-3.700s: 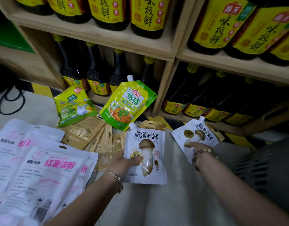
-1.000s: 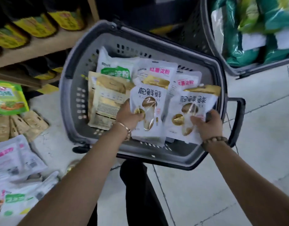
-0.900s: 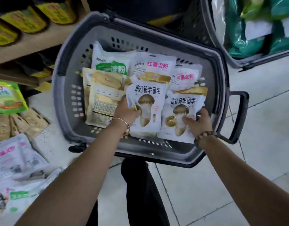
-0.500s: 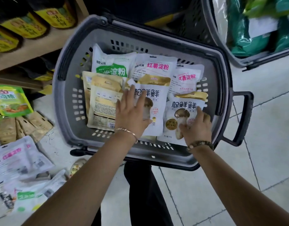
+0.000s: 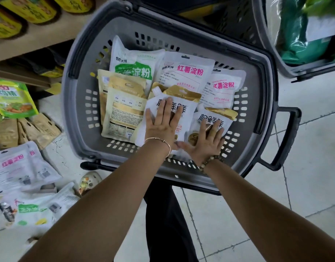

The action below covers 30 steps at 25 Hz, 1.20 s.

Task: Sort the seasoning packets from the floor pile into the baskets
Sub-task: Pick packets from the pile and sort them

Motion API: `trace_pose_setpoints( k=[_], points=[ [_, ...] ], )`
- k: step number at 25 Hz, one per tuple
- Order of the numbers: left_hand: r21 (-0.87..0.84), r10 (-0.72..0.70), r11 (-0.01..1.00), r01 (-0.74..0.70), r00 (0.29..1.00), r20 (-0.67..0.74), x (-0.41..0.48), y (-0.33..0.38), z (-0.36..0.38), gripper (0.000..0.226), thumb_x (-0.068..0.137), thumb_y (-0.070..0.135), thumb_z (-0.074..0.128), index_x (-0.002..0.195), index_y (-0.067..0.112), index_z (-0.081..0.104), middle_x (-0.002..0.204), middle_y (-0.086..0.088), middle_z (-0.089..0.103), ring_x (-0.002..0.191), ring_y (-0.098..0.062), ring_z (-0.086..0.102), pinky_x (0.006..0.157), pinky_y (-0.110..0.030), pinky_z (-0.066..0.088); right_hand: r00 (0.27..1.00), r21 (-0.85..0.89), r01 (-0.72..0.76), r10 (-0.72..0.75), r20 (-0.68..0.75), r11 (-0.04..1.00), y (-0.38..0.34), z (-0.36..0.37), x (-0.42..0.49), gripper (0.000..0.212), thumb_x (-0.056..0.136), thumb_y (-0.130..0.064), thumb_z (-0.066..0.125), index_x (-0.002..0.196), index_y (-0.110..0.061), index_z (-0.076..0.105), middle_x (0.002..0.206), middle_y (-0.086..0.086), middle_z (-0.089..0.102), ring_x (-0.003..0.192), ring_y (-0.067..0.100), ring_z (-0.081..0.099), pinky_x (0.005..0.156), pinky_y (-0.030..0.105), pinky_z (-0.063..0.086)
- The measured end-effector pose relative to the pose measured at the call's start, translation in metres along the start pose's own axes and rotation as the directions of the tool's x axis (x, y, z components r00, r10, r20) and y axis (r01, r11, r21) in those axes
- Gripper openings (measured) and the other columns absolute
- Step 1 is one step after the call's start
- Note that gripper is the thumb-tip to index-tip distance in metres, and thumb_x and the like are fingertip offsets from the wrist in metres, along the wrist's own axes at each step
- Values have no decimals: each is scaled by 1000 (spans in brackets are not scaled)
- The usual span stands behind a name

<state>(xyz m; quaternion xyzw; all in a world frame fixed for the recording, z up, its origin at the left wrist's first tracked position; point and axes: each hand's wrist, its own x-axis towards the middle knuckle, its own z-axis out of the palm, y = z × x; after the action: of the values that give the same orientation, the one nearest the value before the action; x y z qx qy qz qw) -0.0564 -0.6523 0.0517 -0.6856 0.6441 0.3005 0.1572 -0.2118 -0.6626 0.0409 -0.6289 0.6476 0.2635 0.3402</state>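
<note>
To the left of the grey basket (image 5: 77,103), the floor pile was seen: one green-and-yellow pouch (image 5: 13,99), several brown packets (image 5: 30,127) fanned below it, and white starch bags (image 5: 21,163) with pink or green lettering nearer the camera; their number could not be told.

Inside the basket, two beige packets (image 5: 123,114) were stacked at the left side, one green-lettered starch bag (image 5: 132,70) was propped behind them, and two pink-lettered starch bags (image 5: 187,72) were laid toward the right.

In front of these, two mushroom pouches were laid side by side, each white with a gold top band, a corner spout and black lettering. The left pouch (image 5: 189,118) was pressed by the left hand (image 5: 163,125), fingers straight and flat. The right pouch (image 5: 200,120) was pressed likewise by the flat right hand (image 5: 206,142). Nothing was gripped by either hand.

Beyond the basket's right corner, a second basket (image 5: 265,35) holding green bags (image 5: 299,40) was partly seen.
</note>
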Motion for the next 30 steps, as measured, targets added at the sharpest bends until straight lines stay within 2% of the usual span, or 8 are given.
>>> trace_pose_setpoints(
  k=[2,4,8,11,16,19,24,30],
  points=[
    [19,-16,1000,16,1000,-23,1,2,4,126,75,69,52,111,19,-58,146,-16,-38,135,-33,-33,100,-63,-19,998,-52,-62,62,-7,997,-9,7,6,113,61,-90,32,127,-39,-44,122,3,-63,133,33,-36,109,52,-14],
    [23,-4,1000,4,1000,-25,1,3,5,122,78,66,51,116,20,-55,147,-16,-37,135,-33,-33,98,-62,-21,996,-73,-88,87,-20,993,-11,10,10,113,66,-85,40,135,-36,-36,131,7,-56,135,35,-32,111,53,-10],
    [-31,55,998,-55,998,4,-3,-1,-5,112,80,60,56,139,22,-32,150,-12,-33,138,-30,-28,108,-59,-11,995,-45,-79,76,-71,996,-8,-1,2,109,66,-81,48,144,-39,-16,151,9,-29,142,32,-16,111,53,-9],
    [-268,73,961,-72,997,-6,-14,-11,-31,87,88,51,52,150,24,-3,156,-7,-17,144,-25,-12,114,-50,0,973,60,-23,36,-226,998,-20,-20,-8,101,73,-69,55,149,-29,2,157,11,5,145,27,5,112,57,0],
    [-678,-236,735,-5,935,-264,-74,-56,-56,50,88,24,55,136,18,44,143,-7,41,126,-28,42,103,-39,38,842,130,361,-263,-471,923,-65,-48,-38,82,81,-37,64,148,-17,20,146,15,35,134,30,32,110,47,27],
    [-829,-469,555,69,849,-244,-138,-97,-47,45,85,21,60,129,18,52,133,-6,51,118,-27,50,98,-39,42,731,95,577,-461,-503,811,-114,-45,-74,77,79,-40,55,146,-16,25,141,12,44,125,22,41,96,33,35],
    [-936,-754,310,165,642,-137,-249,-158,-2,46,84,18,64,128,14,53,131,-5,53,118,-25,51,101,-34,39,577,-34,777,-732,-362,629,-206,1,-136,74,81,-41,55,143,-8,32,132,14,54,116,32,53,87,42,46],
    [-969,-919,-41,242,372,132,-351,-182,89,44,84,16,64,127,14,54,128,-4,55,116,-21,52,93,-22,34,554,-166,828,-825,106,535,-269,100,-191,64,85,-23,62,143,-17,33,131,5,55,113,28,55,86,37,45]
  ],
)
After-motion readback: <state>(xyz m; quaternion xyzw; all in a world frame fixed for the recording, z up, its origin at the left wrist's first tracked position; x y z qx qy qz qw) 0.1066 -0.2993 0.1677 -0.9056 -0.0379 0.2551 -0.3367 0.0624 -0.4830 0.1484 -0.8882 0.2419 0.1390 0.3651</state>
